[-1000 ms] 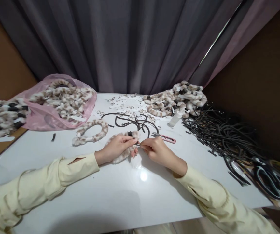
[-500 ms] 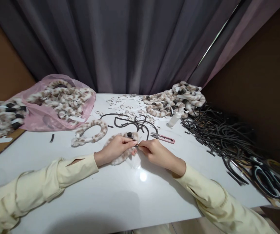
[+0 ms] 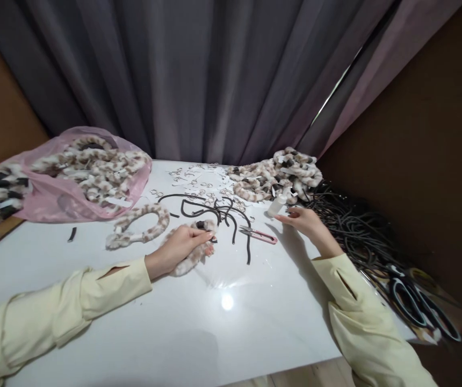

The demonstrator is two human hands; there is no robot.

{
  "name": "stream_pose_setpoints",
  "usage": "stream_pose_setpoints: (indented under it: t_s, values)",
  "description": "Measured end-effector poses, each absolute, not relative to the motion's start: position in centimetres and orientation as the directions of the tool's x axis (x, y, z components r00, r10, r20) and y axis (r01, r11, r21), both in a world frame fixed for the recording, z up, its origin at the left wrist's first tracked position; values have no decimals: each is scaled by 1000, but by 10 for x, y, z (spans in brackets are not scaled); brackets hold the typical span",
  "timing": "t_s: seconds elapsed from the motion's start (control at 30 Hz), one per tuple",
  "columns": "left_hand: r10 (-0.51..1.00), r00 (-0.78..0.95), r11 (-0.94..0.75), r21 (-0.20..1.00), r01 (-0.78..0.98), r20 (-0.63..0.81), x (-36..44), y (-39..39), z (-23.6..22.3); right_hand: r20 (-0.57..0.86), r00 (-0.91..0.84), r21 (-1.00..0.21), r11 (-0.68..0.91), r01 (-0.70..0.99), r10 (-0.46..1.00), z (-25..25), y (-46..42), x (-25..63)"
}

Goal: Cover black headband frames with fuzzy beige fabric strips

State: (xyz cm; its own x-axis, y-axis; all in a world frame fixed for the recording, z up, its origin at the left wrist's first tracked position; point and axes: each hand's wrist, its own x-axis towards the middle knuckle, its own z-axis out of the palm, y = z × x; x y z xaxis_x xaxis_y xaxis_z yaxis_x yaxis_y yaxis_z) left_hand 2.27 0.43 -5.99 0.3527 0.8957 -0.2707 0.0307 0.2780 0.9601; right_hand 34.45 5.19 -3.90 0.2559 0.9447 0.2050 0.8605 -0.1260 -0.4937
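My left hand (image 3: 180,246) is closed on a fluffy white-and-brown spotted ring (image 3: 190,262), which has a black part at its top. Part of that ring is hidden behind the fingers. My right hand (image 3: 309,226) is above the table at the right, fingers stretched towards a small clear bottle (image 3: 276,205). Its fingertips overlap the bottle's base in the view; whether they touch, I cannot tell. Between the hands lie pink-handled thread snips (image 3: 258,235) and several black tube pieces (image 3: 248,250). Another spotted fluffy ring (image 3: 162,220) rests to the left.
A pink plastic bag (image 3: 53,207) full of fluffy rings stands at the left. More fluffy rings (image 3: 291,169) are heaped at the back right. A pile of black tubes (image 3: 347,226) and large scissors (image 3: 408,306) lie along the right edge. Small metal rings (image 3: 204,185) are scattered at the back.
My right hand has left the fluffy ring and moved right to the bottle. A black tube end stands out below the snips. The left hand keeps its hold, and the view has shifted slightly.
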Motion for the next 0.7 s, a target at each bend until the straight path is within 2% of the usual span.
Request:
stream_pose_setpoints:
  t_s: [0.13, 0.27, 0.4, 0.5, 0.6, 0.7]
  values:
    - [891, 336, 320, 947, 13, -305, 24, 2, -52, 197, 257, -664, -64, 745, 946, -65, 69, 326]
    - [898, 306, 339, 941, -17, -317, 26, 0, -46, 227, 204, -771, 48, 635, 952, -65, 73, 314]
    - [913, 281, 317, 948, -31, -296, 26, 0, -46, 181, 1, -819, 150, 554, 983, -43, 55, 304]
    - [925, 269, 286, 957, -36, -267, 25, 2, -49, 112, -125, -841, 161, 517, 986, -27, 36, 293]
    - [936, 260, 255, 966, -33, -238, 25, 3, -52, 8, -175, -884, 89, 459, 985, -18, 21, 278]
    - [938, 272, 239, 970, -49, -217, 25, 3, -53, 29, -178, -860, 116, 497, 984, -14, 13, 264]
